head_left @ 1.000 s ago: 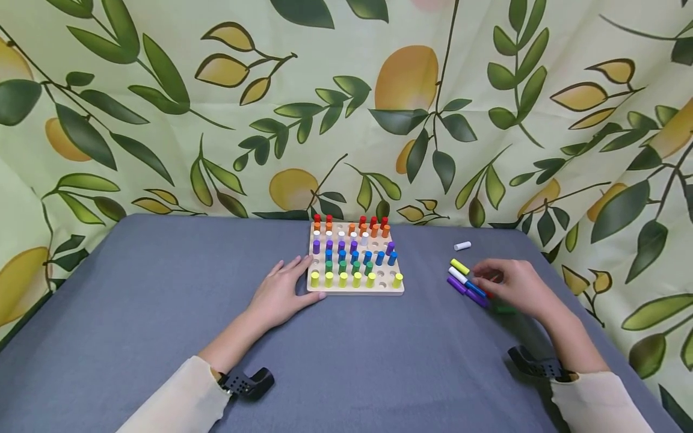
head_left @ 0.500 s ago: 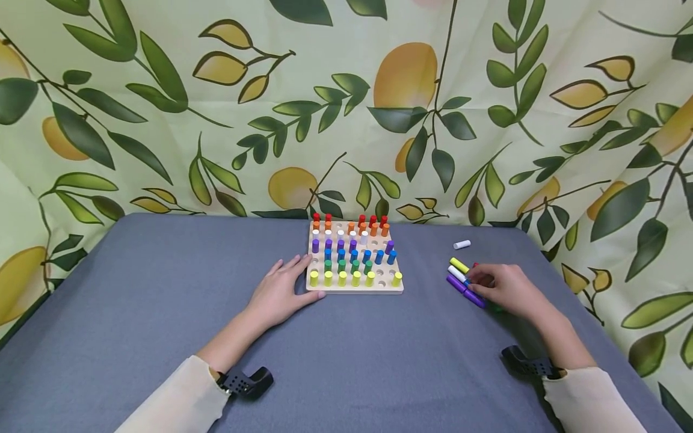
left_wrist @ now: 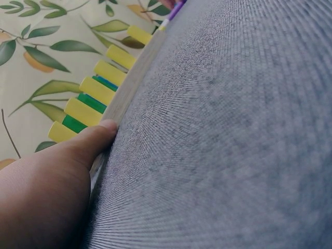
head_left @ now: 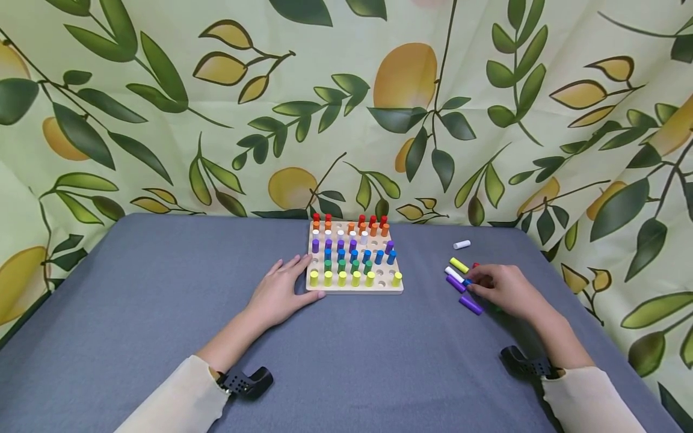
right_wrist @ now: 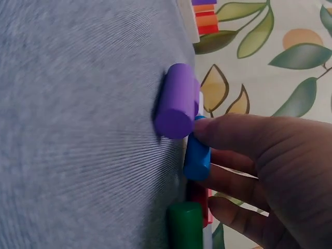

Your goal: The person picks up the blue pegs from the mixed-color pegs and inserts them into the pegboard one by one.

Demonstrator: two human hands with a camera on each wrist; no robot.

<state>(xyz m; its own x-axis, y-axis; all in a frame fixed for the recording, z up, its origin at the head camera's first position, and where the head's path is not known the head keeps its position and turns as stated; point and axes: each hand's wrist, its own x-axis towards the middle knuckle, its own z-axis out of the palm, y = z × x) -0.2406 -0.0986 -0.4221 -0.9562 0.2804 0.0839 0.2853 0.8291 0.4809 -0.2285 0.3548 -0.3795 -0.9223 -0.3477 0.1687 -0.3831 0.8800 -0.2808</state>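
A wooden pegboard (head_left: 357, 290) with rows of coloured pegs stands on the table. My left hand (head_left: 277, 294) rests at its near left corner, fingers extended along the left side, thumb against the front edge. In the left wrist view the thumb touches the board below the yellow pegs (left_wrist: 97, 91). To the right, my right hand (head_left: 503, 290) pinches a blue peg (right_wrist: 197, 158) between thumb and fingers, low over the cloth. Close to it lie a purple peg (right_wrist: 175, 104), a green peg (right_wrist: 185, 225) and a red peg (right_wrist: 198, 199), partly hidden by the others.
Beside the right hand lie another purple peg (head_left: 456, 283), a white peg (head_left: 453, 275) and a yellow peg (head_left: 459, 264). A second white peg (head_left: 462, 245) lies farther back. Grey cloth covers the table (head_left: 357, 361), and a leaf-patterned curtain (head_left: 335, 120) hangs behind it.
My right hand has moved slightly left and taken hold of the blue peg. The nearer purple peg has slid toward me, apart from the other purple one. The left hand stays in place.
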